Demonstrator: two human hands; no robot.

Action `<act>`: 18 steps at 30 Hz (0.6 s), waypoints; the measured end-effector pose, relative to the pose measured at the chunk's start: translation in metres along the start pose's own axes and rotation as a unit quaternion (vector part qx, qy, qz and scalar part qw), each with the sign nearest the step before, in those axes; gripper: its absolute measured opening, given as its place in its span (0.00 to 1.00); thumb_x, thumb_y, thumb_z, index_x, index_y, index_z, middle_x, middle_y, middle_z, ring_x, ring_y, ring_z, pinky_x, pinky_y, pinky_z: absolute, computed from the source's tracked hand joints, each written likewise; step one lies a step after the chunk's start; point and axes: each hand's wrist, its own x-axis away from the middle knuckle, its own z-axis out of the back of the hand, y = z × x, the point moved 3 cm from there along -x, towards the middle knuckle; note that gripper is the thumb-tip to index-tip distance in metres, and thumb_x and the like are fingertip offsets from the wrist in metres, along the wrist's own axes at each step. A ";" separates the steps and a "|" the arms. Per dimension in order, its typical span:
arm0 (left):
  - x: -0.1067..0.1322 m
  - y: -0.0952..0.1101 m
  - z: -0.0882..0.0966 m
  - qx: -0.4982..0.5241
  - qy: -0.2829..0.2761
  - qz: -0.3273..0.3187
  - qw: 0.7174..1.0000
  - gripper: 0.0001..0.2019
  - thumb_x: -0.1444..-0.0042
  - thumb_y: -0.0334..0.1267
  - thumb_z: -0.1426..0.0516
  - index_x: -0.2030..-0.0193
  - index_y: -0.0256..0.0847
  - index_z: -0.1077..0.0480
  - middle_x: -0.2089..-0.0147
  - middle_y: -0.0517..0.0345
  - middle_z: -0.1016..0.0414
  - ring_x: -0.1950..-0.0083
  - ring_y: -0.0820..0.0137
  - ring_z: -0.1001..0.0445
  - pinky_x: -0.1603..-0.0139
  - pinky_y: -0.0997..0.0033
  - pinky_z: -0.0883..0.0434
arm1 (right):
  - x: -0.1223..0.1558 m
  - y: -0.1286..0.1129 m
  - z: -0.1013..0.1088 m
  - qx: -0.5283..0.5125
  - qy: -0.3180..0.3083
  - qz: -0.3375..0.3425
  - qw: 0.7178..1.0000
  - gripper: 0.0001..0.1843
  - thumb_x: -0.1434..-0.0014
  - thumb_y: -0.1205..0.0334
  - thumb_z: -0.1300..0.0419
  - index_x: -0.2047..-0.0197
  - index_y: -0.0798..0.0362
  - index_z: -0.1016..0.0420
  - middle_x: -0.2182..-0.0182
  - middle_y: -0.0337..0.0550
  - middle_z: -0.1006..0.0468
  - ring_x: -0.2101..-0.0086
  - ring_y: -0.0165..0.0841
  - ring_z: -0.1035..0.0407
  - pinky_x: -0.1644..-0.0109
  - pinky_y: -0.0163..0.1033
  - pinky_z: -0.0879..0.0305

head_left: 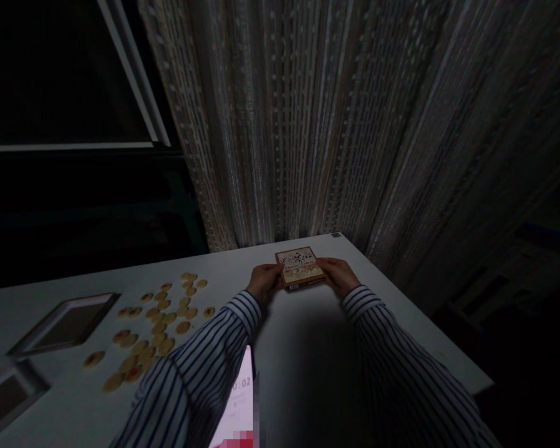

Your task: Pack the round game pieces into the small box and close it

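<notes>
A square Chinese chess box [301, 266] with a printed lid is held between my two hands over the far part of the white table [303, 361]. My left hand [266, 282] grips its left edge, thumb on top. On the opposite edge, my right hand [338, 274] is closed with the thumb over the lid. Whether the box touches the table I cannot tell. To the left of my left arm lie many round wooden chess pieces [158, 326], loosely scattered, a few with red or dark marks.
Two shallow open trays or frames [70, 320] lie at the table's left, one cut off by the picture's edge. A lit phone [236, 404] showing digits lies partly under my left sleeve. Behind the table hangs a bead-patterned curtain [289, 124]. The room is dim.
</notes>
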 end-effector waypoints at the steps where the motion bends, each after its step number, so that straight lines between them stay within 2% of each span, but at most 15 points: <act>1: -0.004 -0.001 -0.004 0.001 0.001 -0.001 1.000 0.05 0.53 0.31 0.40 0.71 0.29 0.29 0.79 0.54 0.26 0.80 0.75 0.29 0.75 0.74 0.30 | -0.002 -0.001 0.003 0.003 0.001 0.000 1.000 0.02 0.57 0.69 0.39 0.74 0.56 0.27 0.74 0.44 0.21 0.70 0.34 0.27 0.59 0.40 0.31; 8: -0.025 -0.008 -0.025 -0.001 0.000 -0.007 1.000 0.05 0.53 0.30 0.41 0.74 0.29 0.29 0.79 0.52 0.26 0.80 0.73 0.29 0.78 0.75 0.31 | -0.017 -0.005 0.023 0.032 0.021 -0.005 0.999 0.03 0.56 0.70 0.40 0.75 0.56 0.27 0.76 0.43 0.22 0.74 0.33 0.28 0.64 0.37 0.31; 18: -0.061 -0.026 -0.034 -0.017 0.006 -0.011 1.000 0.06 0.56 0.32 0.39 0.76 0.29 0.28 0.79 0.52 0.26 0.79 0.72 0.28 0.75 0.72 0.30 | -0.048 0.001 0.040 0.100 0.052 0.003 0.994 0.02 0.59 0.70 0.39 0.76 0.58 0.26 0.80 0.42 0.23 0.78 0.31 0.30 0.74 0.34 0.34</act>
